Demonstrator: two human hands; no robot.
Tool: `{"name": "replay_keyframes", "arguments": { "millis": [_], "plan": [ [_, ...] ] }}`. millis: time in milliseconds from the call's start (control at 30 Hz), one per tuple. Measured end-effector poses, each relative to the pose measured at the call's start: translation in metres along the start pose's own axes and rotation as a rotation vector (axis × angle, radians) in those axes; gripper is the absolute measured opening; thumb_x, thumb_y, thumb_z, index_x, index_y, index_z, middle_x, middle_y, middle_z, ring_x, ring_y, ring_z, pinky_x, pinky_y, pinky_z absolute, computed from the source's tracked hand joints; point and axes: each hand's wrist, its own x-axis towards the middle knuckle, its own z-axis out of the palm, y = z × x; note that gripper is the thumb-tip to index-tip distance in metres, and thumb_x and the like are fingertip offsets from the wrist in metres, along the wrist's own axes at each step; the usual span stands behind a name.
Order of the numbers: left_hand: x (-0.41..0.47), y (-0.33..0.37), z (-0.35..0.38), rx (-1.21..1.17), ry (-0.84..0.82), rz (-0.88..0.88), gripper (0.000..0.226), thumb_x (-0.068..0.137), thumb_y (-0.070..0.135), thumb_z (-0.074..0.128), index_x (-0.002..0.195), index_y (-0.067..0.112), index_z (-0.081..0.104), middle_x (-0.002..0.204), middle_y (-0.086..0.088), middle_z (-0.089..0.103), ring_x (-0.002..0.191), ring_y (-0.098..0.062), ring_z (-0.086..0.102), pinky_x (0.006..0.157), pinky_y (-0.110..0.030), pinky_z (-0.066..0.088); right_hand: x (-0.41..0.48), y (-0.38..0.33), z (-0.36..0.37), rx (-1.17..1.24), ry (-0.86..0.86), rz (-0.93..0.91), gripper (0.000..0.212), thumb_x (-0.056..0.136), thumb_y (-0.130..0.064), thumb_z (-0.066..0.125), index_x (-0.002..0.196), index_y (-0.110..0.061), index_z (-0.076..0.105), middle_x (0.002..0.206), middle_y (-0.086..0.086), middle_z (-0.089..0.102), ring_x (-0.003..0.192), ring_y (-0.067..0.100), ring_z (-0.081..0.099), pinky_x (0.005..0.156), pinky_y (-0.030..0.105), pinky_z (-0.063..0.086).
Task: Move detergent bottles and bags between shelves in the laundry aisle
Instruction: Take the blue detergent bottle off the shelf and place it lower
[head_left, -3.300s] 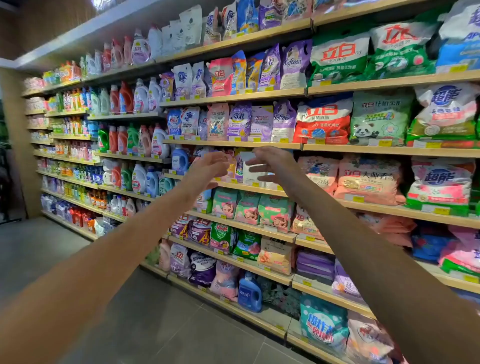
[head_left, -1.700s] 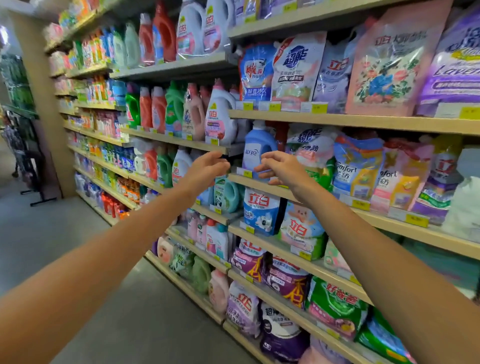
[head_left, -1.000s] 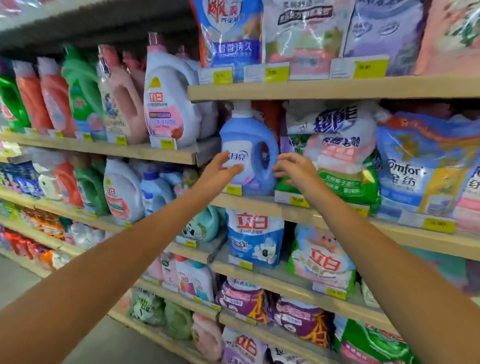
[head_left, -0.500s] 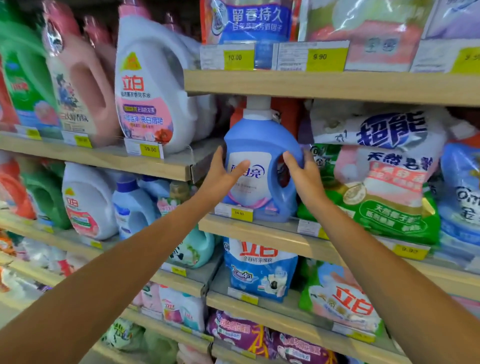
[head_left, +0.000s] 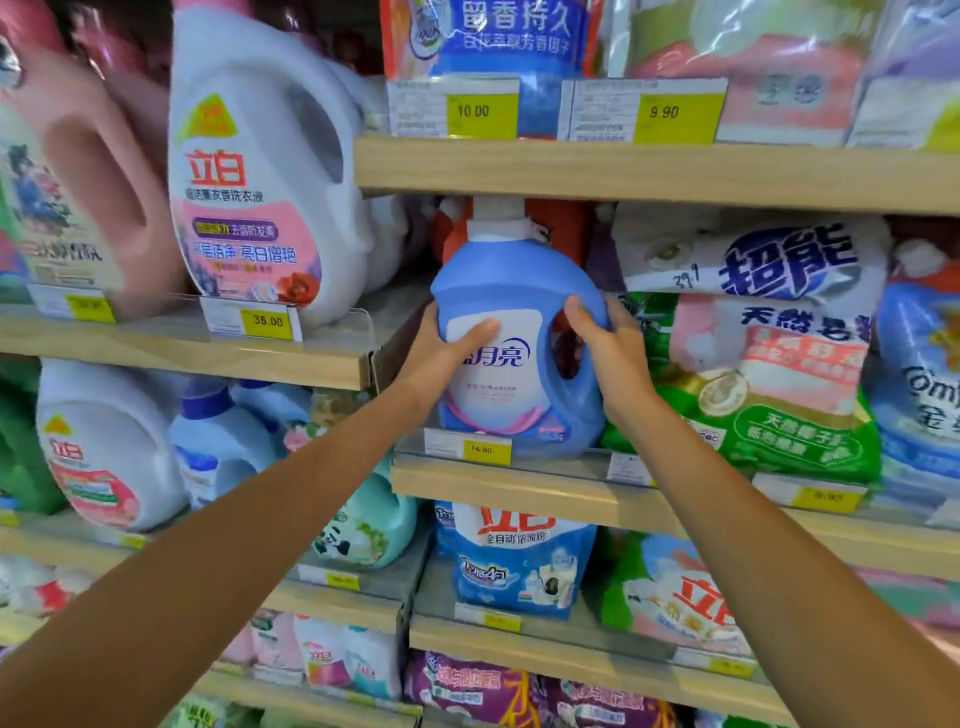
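Two hands' grip, blue 月亮 bottle (head_left: 511, 332), tagged 14.90

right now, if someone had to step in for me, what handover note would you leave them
Left hand: grip shut on the left side of the blue detergent bottle, thumb across its white label.
Right hand: grip shut on the bottle's handle side.
Bottle: upright, base at the shelf behind the 14.90 price tag; whether it has lifted cannot be told. A green and white detergent bag sits close on its right.
Done: bottle gripped with both hands.
Left: pull it out, clear the shelf above, set it on another shelf.
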Motion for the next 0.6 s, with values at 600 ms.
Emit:
{"name": "replay_keyframes", "arguments": {
  "millis": [600],
  "plan": [
    [-0.048,-0.016,-0.008,-0.243,-0.136,-0.039,0.055,0.079,0.036,0.071,0.128,0.034,0.046,0.125,-0.003,0.066,0.106,-0.032,0.067,0.077,-0.053,0.058,-0.003,-0.069,0.017,-0.297,-0.193,-0.261,0.029,0.071,-0.033,0.078,0.094,-0.031,0.061,0.085,-0.018,0.065,0.077,-0.006,0.060,0.072,0.015,0.048]
  ]
}}
